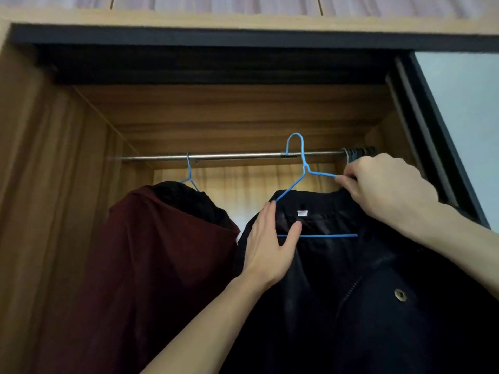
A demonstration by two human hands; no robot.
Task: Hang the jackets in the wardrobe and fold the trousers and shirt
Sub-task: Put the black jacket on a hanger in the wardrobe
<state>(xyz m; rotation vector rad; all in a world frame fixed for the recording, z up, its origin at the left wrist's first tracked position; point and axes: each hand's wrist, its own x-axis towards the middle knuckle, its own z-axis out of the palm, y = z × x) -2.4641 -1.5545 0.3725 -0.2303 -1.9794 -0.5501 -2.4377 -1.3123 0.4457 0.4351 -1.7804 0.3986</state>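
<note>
A dark navy jacket (pixel 364 279) hangs on a blue wire hanger (pixel 295 147), whose hook sits at the steel rail (pixel 229 156) inside the wardrobe. My right hand (pixel 383 187) pinches the hanger's right shoulder wire near the collar. My left hand (pixel 270 244) lies flat with straight fingers on the jacket's left shoulder, thumb by the hanger's bottom bar. To the left, a maroon jacket (pixel 151 265) with a dark lining hangs from a second blue hanger (pixel 189 171) on the same rail.
Wooden wardrobe walls (pixel 40 184) close in on the left and back. Several spare hangers (pixel 356 152) bunch at the rail's right end. A dark sliding-door frame (pixel 432 147) runs down the right side.
</note>
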